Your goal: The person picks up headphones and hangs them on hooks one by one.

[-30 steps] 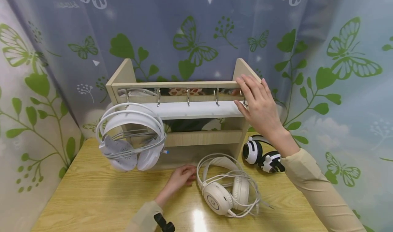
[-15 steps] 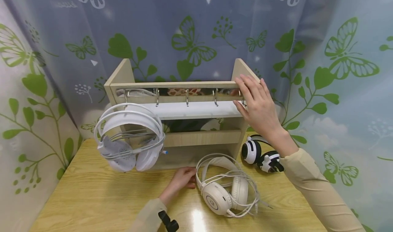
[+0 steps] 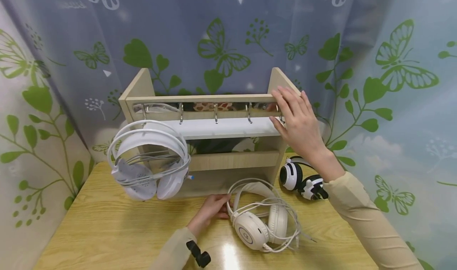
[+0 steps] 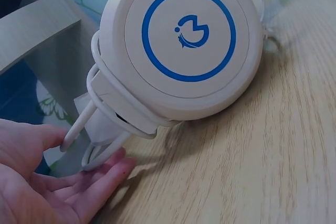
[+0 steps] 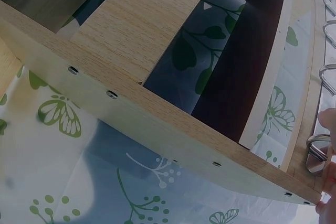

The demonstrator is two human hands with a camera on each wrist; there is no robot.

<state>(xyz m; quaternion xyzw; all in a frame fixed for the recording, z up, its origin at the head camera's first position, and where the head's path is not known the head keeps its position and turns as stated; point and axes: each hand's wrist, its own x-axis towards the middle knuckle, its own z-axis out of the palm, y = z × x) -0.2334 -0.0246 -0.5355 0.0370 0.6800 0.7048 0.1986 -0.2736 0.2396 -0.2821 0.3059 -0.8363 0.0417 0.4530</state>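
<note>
Cream headphones (image 3: 250, 229): on the table (image 3: 103, 226), near side of the shelf (image 3: 233, 161).
Left grip (image 3: 212, 209): clamped on their headband (image 3: 259, 188).
Right grip (image 3: 299, 123): fingers apart, touching the shelf's right top corner.
White headphones (image 3: 140, 181): hanging at the shelf's left end.

Table (image 3: 107, 230) — rack (image 3: 232, 161), cream headphones (image 3: 251, 231), two-tone headphones (image 3: 292, 177)

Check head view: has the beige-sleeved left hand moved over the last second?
Yes: the left hand shifted slightly right against the pale wooden shelf unit with metal hooks.
</note>
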